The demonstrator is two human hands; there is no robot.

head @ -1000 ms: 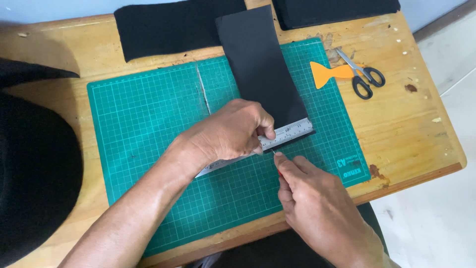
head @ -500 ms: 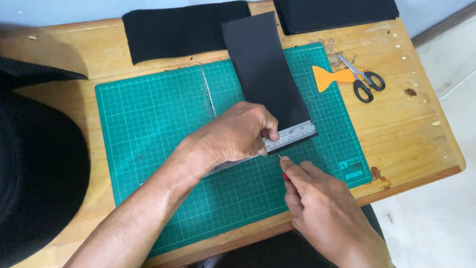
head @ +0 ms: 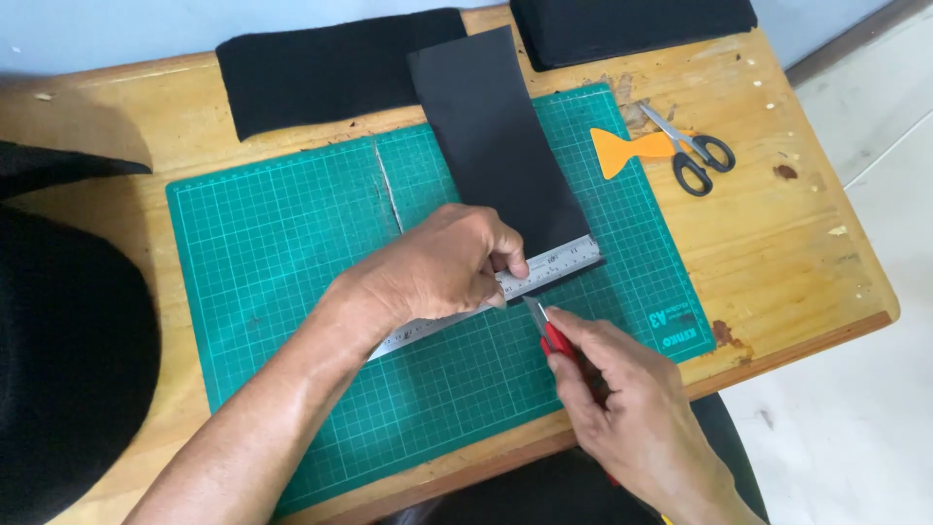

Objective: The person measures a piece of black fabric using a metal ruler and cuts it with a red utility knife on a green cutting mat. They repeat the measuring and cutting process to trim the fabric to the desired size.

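Since a second ago the red utility knife (head: 552, 335), pinched in the right hand (head: 632, 408), has drawn back from the black sheet (head: 501, 146), thin and floppy under the steel ruler (head: 505, 290) beneath the left hand's (head: 437, 267) pressed-together fingers (head: 507, 264).

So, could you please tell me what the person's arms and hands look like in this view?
Both forearms are bare up to the edge of the picture, with no sleeves showing. The left hand and the right hand wear no gloves, and no watch, bracelet or ring can be seen on either. The nails look short.
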